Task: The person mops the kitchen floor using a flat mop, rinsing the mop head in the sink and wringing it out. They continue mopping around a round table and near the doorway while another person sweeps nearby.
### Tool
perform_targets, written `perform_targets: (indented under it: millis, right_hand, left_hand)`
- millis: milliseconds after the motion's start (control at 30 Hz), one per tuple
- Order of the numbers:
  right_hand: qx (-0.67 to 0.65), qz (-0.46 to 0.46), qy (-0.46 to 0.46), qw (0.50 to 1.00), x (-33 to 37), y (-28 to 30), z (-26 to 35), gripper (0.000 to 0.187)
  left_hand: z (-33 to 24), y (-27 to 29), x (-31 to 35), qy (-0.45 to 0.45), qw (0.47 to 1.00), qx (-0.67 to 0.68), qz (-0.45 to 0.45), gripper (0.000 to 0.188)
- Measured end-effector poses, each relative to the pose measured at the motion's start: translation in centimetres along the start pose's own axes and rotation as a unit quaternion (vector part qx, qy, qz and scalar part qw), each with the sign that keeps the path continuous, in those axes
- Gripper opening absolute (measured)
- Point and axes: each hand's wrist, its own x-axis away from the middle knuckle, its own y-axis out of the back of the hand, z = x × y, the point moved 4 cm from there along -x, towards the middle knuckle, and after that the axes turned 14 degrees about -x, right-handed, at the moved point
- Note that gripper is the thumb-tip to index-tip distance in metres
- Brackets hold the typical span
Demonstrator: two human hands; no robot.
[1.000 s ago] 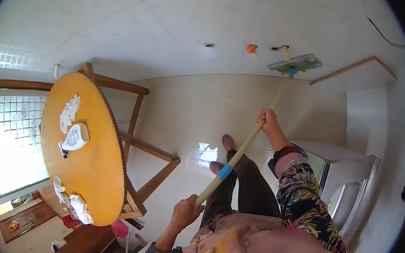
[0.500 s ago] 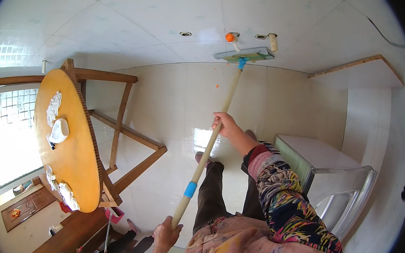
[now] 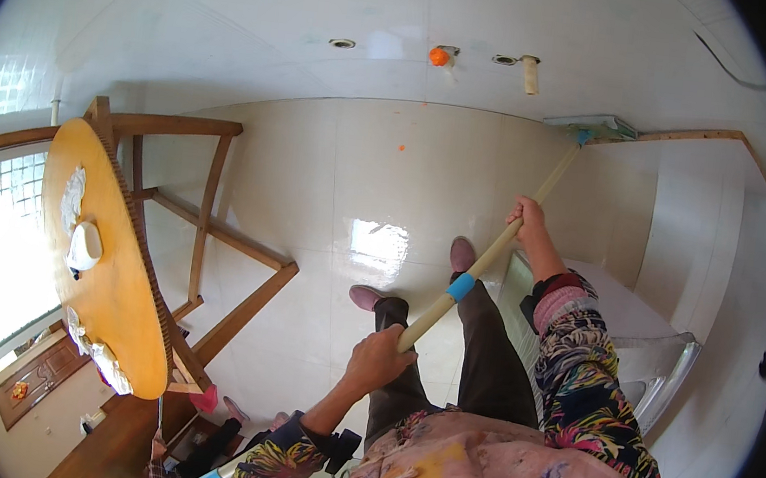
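Observation:
I hold a long wooden mop handle (image 3: 478,266) with a blue band in both hands. My left hand (image 3: 377,360) grips its near end, low in the view. Farther up the shaft, my right hand (image 3: 527,219) is closed around it. The flat green mop head (image 3: 593,127) rests on the white tiled floor at the far right, against the base of the wall. My feet in dark pink shoes (image 3: 462,253) stand on the tiles between my hands.
A round orange tabletop (image 3: 102,293) with white cloths on it stands on a wooden frame (image 3: 216,231) at the left. A white chair (image 3: 652,347) is at the right. An orange ball (image 3: 438,56) lies by the far wall.
The mop head has swung from the far middle to the far right along the wall. My right hand moved right with the handle; my left hand came up and rightward.

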Motion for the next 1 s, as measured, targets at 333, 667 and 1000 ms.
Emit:
perform_targets:
  millis: [333,667,1000]
  right_hand:
    - [0.038,0.074,-0.164,0.983,9.4,-11.7,-23.0,0.02]
    - [0.078,0.213,-0.251,0.941,21.1,-17.1,-30.1,0.034]
    - [0.14,0.159,-0.208,0.955,23.0,-15.9,-29.9,0.029]
  left_hand:
    - [10.1,0.7,15.1,0.203,0.975,0.006,-0.088,0.038]
    - [12.4,-3.4,24.2,0.284,0.949,0.033,-0.137,0.036]
    - [16.8,-5.0,27.2,0.257,0.95,0.06,-0.167,0.035]
